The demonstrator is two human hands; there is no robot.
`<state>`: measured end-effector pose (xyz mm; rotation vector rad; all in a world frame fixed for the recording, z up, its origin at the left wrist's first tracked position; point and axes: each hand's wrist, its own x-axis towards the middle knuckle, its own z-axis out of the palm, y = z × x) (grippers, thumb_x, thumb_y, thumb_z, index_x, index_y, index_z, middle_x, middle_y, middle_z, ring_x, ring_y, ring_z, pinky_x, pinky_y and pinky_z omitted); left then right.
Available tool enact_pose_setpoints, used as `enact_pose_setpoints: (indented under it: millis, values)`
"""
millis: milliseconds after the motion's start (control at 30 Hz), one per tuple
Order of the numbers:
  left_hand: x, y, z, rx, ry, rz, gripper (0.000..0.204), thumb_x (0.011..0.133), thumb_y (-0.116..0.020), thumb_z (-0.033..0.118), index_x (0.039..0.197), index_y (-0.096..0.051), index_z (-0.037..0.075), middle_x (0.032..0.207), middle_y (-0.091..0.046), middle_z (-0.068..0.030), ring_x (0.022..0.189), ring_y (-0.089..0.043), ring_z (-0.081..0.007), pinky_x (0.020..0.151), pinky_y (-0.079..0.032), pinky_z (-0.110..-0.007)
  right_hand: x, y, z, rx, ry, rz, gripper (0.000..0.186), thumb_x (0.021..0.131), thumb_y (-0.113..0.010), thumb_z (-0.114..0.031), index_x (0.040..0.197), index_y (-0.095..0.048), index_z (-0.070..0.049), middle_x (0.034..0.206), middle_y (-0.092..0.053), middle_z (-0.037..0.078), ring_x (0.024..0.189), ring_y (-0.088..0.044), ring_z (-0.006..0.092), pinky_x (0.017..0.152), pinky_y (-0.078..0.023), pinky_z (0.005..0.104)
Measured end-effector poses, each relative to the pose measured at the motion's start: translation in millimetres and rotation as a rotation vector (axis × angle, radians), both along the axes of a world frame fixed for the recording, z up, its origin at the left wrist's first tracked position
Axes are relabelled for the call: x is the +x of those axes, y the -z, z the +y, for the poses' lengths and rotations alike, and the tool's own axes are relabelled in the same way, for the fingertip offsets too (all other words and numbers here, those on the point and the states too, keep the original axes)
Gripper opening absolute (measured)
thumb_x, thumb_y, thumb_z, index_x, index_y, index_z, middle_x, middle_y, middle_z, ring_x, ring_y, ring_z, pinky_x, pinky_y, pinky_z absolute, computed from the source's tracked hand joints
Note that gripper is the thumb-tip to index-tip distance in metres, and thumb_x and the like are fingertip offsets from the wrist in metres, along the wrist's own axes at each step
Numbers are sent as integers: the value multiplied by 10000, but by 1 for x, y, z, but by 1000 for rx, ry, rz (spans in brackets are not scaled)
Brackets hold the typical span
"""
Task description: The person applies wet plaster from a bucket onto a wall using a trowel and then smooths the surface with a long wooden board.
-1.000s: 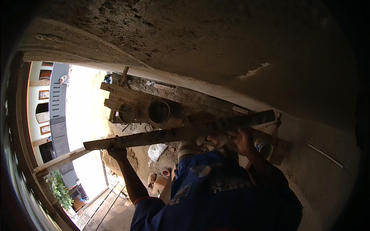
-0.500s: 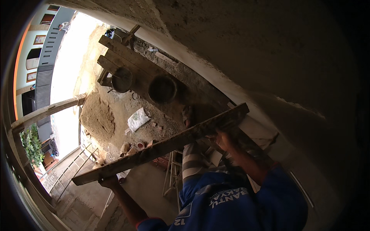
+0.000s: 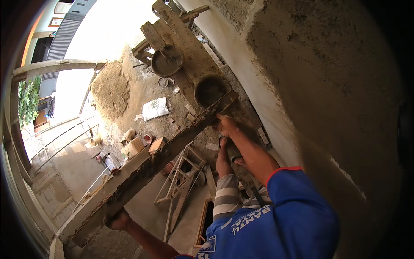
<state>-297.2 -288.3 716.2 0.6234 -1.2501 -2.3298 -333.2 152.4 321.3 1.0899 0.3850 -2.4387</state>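
A long wooden board (image 3: 172, 153) with clumps of wet mortar along its upper edge lies slantwise in front of me. Near its lower left end, my left hand (image 3: 118, 220) is closed round it from below. My right hand (image 3: 225, 125) grips the same board close to its upper right end, fingers partly hidden behind the wood. Past that end a dark round basin (image 3: 210, 90) rests on the scaffold planks (image 3: 183, 36). A second basin (image 3: 167, 61), with greyish contents and a tool in it, sits farther off on them.
Along my right runs a rough, partly plastered wall (image 3: 315, 86). Far below lie a sand heap (image 3: 110, 88), a white sack (image 3: 155, 108) and a wooden stand (image 3: 183, 172). A beam (image 3: 60, 67) crosses at left. My feet (image 3: 223, 142) are on narrow planking.
The board has swung to a steeper slant, its left end lower and nearer me, its right end farther left. My view has shifted, and the mortar on its edge now shows.
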Motion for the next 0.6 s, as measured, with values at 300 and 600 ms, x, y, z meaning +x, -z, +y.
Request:
enact_pose_setpoints:
  millis: [300,600]
  values:
    - [-36,39,128,-117,-41,105,614,728,-588,177,1297,-421,15,1235,-524,-181,1211,-450,-382,1085,-287,-527,-32,-24,-32,418,-400,-145,540,951,-518,-259,1405,-307,-58,1124,-574,162,729,-615,249,627,-555,423]
    - [-58,72,186,-263,93,129,605,712,-595,119,1280,-402,35,1206,-517,-149,1170,-477,-350,1061,-321,-485,57,-9,71,575,-591,-202,578,946,-509,-202,1434,-245,-43,993,-555,121,703,-578,193,566,-522,360]
